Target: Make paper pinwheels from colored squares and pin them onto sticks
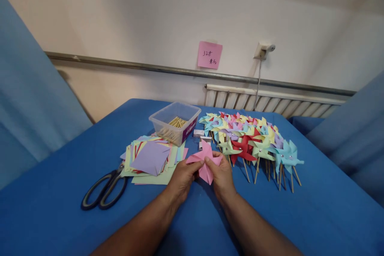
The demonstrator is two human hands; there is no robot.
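A pink paper pinwheel (205, 171) is held up between my two hands, its blades folded in toward the middle. My left hand (185, 176) grips it from the left, thumb near the centre. From the other side my right hand (223, 176) pinches it, with the thumb pressed on the centre. Whether a stick or pin is behind the paper cannot be seen. Just beyond the hands lie small boxes (199, 133), partly hidden by the pinwheel. To the left is a stack of coloured paper squares (151, 158).
Black-handled scissors (103, 190) lie left of the paper, blades tucked under it. A clear plastic tub (189, 112) holds thin wooden sticks (178, 122). Many finished pinwheels (246, 148) on sticks crowd the right side of the blue-covered table (90, 228). A radiator (234, 100) stands behind.
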